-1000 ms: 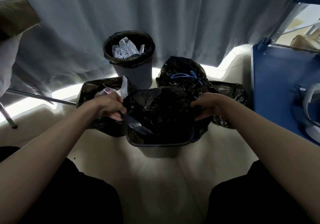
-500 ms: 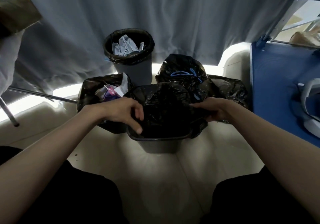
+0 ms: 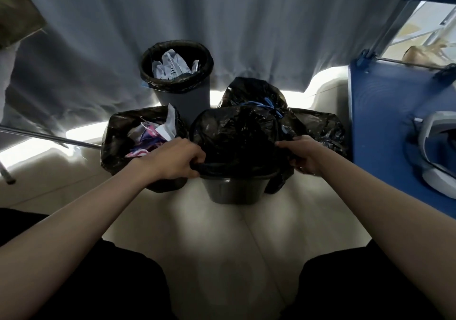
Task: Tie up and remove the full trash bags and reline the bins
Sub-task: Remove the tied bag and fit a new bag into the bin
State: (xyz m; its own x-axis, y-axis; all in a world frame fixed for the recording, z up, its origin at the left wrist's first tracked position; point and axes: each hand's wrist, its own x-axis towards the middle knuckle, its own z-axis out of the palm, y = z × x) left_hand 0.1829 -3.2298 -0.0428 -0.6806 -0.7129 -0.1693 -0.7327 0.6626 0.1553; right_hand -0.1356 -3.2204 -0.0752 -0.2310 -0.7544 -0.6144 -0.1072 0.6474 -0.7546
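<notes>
While gripped at both edges, black liner [image 3: 237,141] billowed over bin [image 3: 234,191].

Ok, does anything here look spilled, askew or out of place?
Nothing spilled. The black liner sits unevenly on the small bin: a flap hangs outside on the right while the left hand and right hand grip it.

Three bins stood on the floor: a tall round grey plastic bin [image 3: 183,97] at the far side, a black-lined bin of paper scraps [image 3: 118,146] at the left, a small dark plastic bin [image 3: 237,191] nearest. One tied black trash bag [image 3: 251,92] sat behind. Two bare hands showed, left hand [image 3: 172,159] and right hand [image 3: 303,154].
</notes>
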